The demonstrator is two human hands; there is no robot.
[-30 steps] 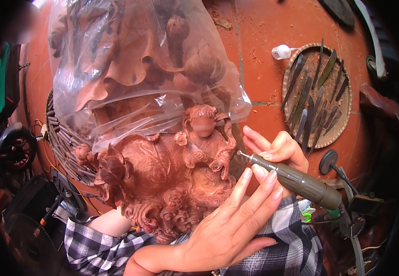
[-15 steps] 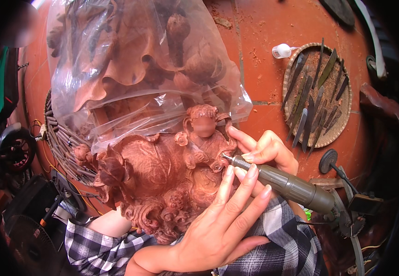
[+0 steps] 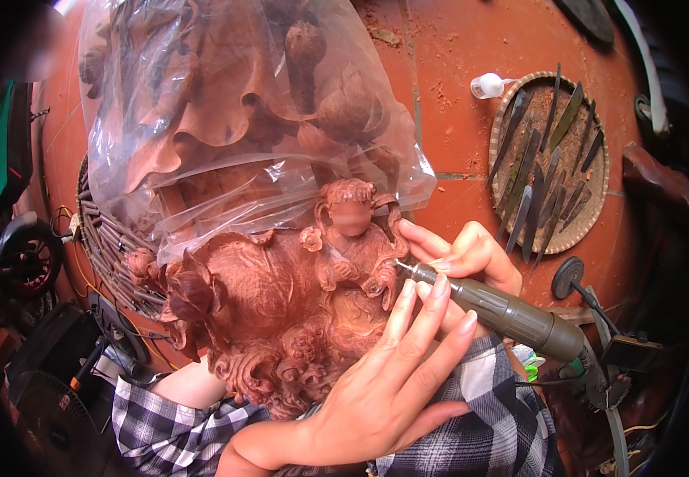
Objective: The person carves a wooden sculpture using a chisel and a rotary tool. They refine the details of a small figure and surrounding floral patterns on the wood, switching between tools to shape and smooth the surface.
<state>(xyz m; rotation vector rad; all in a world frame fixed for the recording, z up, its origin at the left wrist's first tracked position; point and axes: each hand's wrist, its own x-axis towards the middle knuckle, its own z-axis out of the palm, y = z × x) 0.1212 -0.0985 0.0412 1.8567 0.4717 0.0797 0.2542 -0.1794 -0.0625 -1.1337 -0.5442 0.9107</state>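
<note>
A reddish-brown wood carving (image 3: 257, 278) lies before me, with a small figure (image 3: 352, 246) standing out at its right side. In my right hand (image 3: 479, 258) is a dark olive rotary carving tool (image 3: 511, 314), pinched near its front end. Its thin metal bit points left at the figure's lower right side, by the arm; whether it touches the wood I cannot tell. My left hand (image 3: 384, 374) is stretched out below, fingers extended and apart. Its fingertips rest by the tool's front end, and its palm side is hidden.
Clear plastic sheeting (image 3: 281, 179) covers the carving's far part. At the right, a round woven basket (image 3: 497, 119) holds several dark flat blades beside a small white bottle (image 3: 487, 86). A cable runs from the tool's rear. Wood chips lie on the red tiled floor (image 3: 456, 48).
The tool and my right hand have shifted slightly right, and the bit now sits a little higher along the figure's side. My left fingers have moved slightly right too. The carving looks still.
</note>
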